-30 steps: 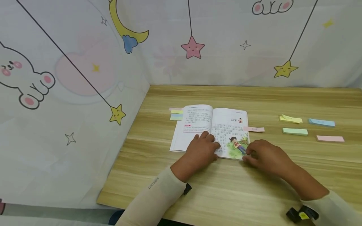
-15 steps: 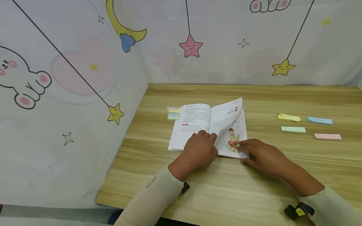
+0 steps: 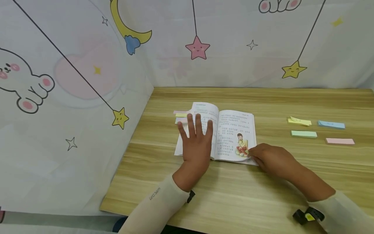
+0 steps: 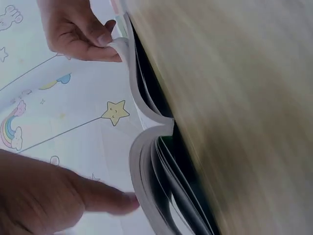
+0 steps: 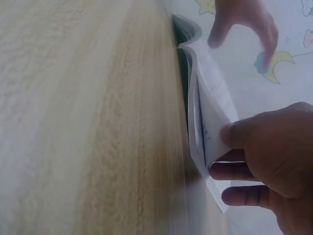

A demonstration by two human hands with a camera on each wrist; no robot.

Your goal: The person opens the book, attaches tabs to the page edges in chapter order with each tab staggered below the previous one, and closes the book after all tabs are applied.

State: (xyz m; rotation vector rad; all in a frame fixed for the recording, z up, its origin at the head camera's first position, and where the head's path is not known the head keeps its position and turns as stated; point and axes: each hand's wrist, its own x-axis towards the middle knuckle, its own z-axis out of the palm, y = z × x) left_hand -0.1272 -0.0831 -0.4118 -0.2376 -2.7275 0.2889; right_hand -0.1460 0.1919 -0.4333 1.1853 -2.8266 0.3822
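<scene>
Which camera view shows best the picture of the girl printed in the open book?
The head view: the girl picture faces that camera on the right page of the book. Both wrist views show only page edges from the side.

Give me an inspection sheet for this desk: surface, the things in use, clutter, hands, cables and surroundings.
Surface: wooden table, light grain.
Things in use: open book lying flat, a picture of a seated figure on its right page; coloured tabs stick out past its left edge.
Clutter: sticky-note pads to the right of the book: yellow pad, blue pad, green pad, pink pad.
Hands: left hand lies flat, fingers spread, on the left page; right hand pinches the right page's lower corner.
Cables: nothing seen.
Surroundings: white curtain with rabbits, stars and a moon, behind and to the left.
</scene>
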